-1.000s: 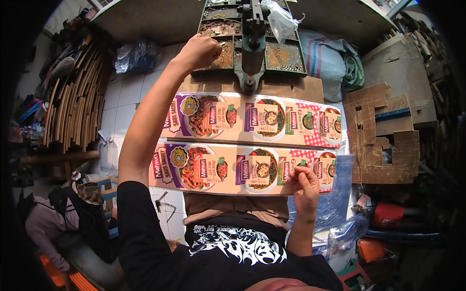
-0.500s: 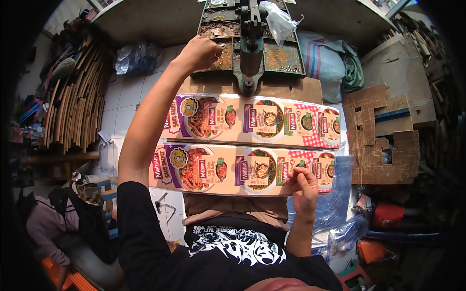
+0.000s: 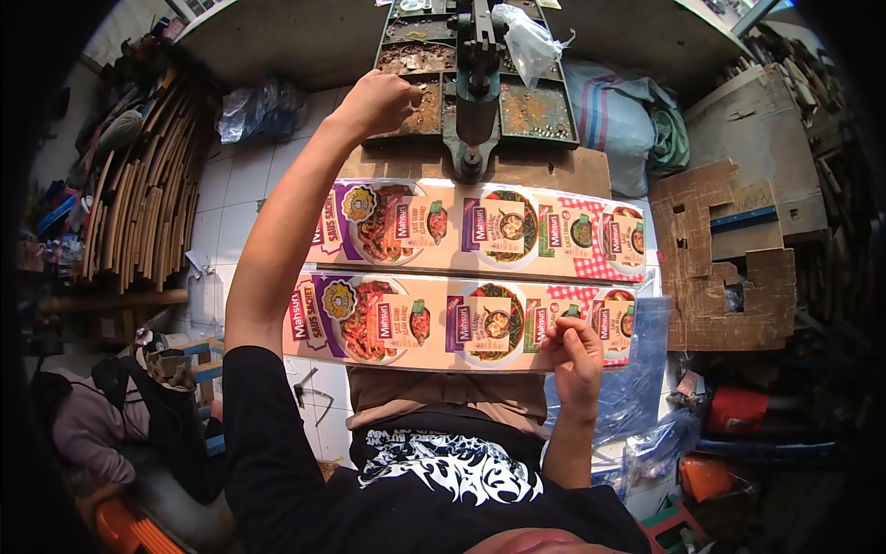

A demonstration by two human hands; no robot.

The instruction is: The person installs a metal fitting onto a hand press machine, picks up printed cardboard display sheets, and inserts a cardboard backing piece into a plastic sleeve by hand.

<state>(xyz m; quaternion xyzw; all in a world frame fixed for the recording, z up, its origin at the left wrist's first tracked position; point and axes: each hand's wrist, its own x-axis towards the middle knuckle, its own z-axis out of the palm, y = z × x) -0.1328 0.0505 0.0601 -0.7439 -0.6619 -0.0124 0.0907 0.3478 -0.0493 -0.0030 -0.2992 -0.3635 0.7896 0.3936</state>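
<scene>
Both hands are held almost motionless over the past second at a dark, upright metal press (image 3: 477,120); a slight shift is seen in the mauve sleeve (image 3: 83,434) of a co-worker at far left. No fresh progress is judged to be made in the work. A long, peach-coloured printed food panel (image 3: 554,258) is laid just on the near side of the press; a matching near panel (image 3: 425,358) is set parallel to it, closer to the body. The left hand (image 3: 377,100) is curled narrow at the left side of a dark, divided metal tray (image 3: 544,140); whether anything is gripped cannot be told. The right hand (image 3: 580,365) is poised at the near panel's right end, thumb and fingertips brought close together; contact, or any small piece between them, cannot be made out.
</scene>
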